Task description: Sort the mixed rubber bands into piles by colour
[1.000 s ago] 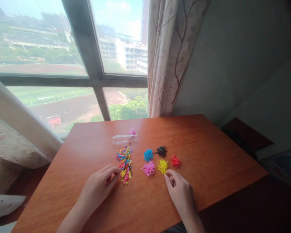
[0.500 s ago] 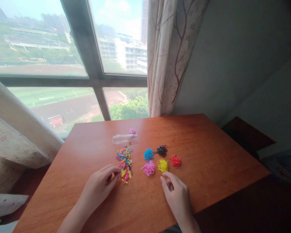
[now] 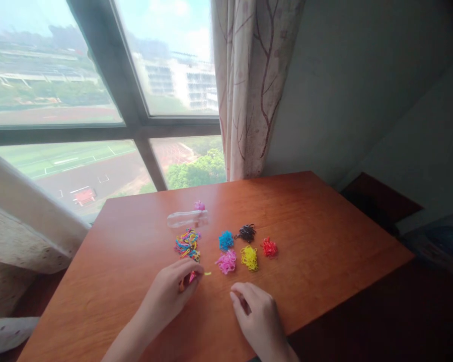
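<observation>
My left hand (image 3: 173, 286) is closed in a pinch, with a small yellow rubber band (image 3: 207, 273) sticking out past its fingertips. It covers the near part of a mixed pile of coloured rubber bands (image 3: 187, 245). To its right my right hand (image 3: 254, 311) hovers low over the table, thumb and forefinger brought together, with nothing visible between them. Sorted heaps lie beyond my right hand: pink bands (image 3: 226, 262), yellow bands (image 3: 249, 258), blue bands (image 3: 225, 241), black bands (image 3: 246, 232) and red bands (image 3: 269, 248).
Behind the heaps, a clear plastic tube or bag (image 3: 183, 218) lies on its side, a small pink-purple item (image 3: 199, 205) touching its far edge. The wooden table (image 3: 317, 216) reaches to the window (image 3: 189, 90) and curtain (image 3: 245, 100).
My right hand has moved left and nearer to me, away from the yellow heap. My left hand has shifted right over the mixed pile's near end, and a yellow band now shows at its fingertips.
</observation>
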Demonstrator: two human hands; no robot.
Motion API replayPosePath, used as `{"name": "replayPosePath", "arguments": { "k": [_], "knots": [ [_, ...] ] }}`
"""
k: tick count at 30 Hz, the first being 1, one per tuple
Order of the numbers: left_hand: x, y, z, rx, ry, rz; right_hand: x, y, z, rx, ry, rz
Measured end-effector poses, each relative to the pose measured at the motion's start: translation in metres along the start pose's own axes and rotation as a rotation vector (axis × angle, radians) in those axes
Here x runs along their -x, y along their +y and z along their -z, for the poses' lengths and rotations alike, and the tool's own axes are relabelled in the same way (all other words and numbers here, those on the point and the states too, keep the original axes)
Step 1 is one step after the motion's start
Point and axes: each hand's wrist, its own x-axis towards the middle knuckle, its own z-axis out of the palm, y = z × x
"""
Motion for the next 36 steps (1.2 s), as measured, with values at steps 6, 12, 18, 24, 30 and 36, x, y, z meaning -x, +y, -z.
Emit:
{"name": "replayPosePath", "arguments": {
  "k": [6,12,18,24,30,36],
  "knots": [
    [-0.042,0.051,-0.011,-0.077,-0.131,-0.112,0.007,-0.003,0.003,0.006,-0.006,0.0],
    [-0.077,0.08,-0.028,-0.312,-0.253,-0.194,0.007,-0.002,0.0,0.008,0.016,-0.008],
    [-0.088,0.081,-0.04,-0.364,-0.288,-0.225,0.007,-0.003,0.0,-0.013,0.005,-0.016],
    [-0.09,0.082,-0.044,-0.395,-0.299,-0.252,0.006,-0.004,0.001,0.011,0.032,-0.003],
    [-0.088,0.083,-0.042,-0.412,-0.269,-0.241,0.006,-0.005,0.001,0.037,0.017,0.005],
    [-0.076,0.069,-0.023,-0.366,-0.188,-0.172,0.005,-0.005,0.002,0.039,0.004,0.012]
  ]
}}
